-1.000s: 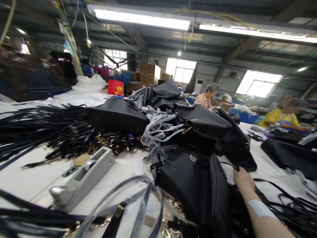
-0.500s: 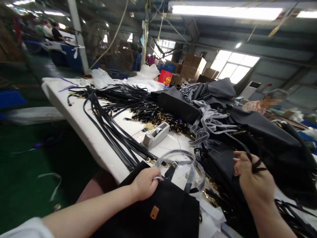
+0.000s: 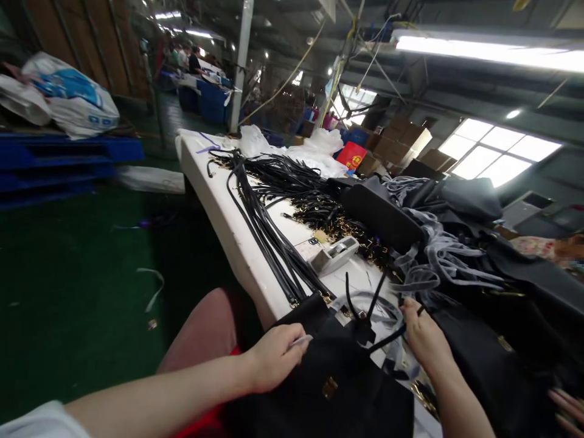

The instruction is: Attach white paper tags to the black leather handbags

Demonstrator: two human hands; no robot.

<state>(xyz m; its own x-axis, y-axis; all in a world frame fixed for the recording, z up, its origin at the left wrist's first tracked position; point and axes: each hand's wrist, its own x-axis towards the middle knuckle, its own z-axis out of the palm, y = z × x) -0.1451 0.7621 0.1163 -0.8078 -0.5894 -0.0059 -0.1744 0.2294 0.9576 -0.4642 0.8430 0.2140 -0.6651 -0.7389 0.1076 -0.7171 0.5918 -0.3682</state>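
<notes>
A black bag [image 3: 360, 389] with a gold-coloured clasp lies tilted over the table's near edge, in front of my body. My left hand [image 3: 274, 359] rests on the bag's upper left, closed, with a small white piece [image 3: 302, 340] between thumb and fingers. Over the bag's right side, my right hand [image 3: 424, 334] is closed on a thin black strap [image 3: 387, 339] that runs down toward the bag. Two more black strap ends stick up near the bag's top. Behind them loops a bag handle in clear wrapping [image 3: 365, 298].
On the white table [image 3: 201, 176] lie long black straps [image 3: 269, 243] with gold hooks and a tape dispenser [image 3: 334, 255]. Black bags [image 3: 474, 353] with wrapped handles are heaped at right. Another person's hand [image 3: 568, 410] shows at lower right. Blue pallets [image 3: 68, 161] stand left.
The view has swung left. My right hand has come from the bag heap toward the bag in front of me, bringing the black strap. My left hand stays on the bag.
</notes>
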